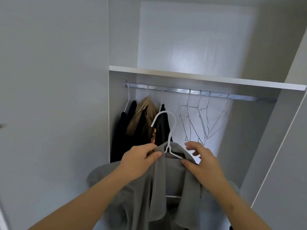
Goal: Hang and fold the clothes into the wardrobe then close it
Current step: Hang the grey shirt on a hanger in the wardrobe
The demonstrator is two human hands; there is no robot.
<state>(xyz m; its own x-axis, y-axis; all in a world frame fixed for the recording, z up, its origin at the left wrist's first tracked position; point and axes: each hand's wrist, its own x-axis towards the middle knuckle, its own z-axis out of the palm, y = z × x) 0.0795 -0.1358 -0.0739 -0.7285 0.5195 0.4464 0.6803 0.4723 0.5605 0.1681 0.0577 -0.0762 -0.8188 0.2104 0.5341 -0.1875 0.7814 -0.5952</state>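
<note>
- A closed wardrobe door (49, 97) fills the left side; a bit of its handle shows at the frame's left edge.
- Inside the open wardrobe, a white shelf (199, 78) runs above a metal rail (167, 89).
- At the rail's left end hang a dark garment (123, 128), a tan garment (143, 112) and a second dark garment (163, 128), close together on white hangers.
- The left hand (141, 157) pinches the collar of a grey shirt (132, 196) between thumb and curled fingers, just left of the hanger's neck.
- The grey shirt is draped on a white hanger (168, 130), held in front of the wardrobe and below the rail. The hook stands upright and is not on the rail.
- The right hand (203, 161) has its thumb on the shirt's right collar. Its fingers curl loosely over the far side, gripping the fabric there.
- Four empty wire hangers (196, 120) hang bunched on the rail's right half, tilted against each other.
- An open wardrobe door (285, 146) slants up the right edge.
</note>
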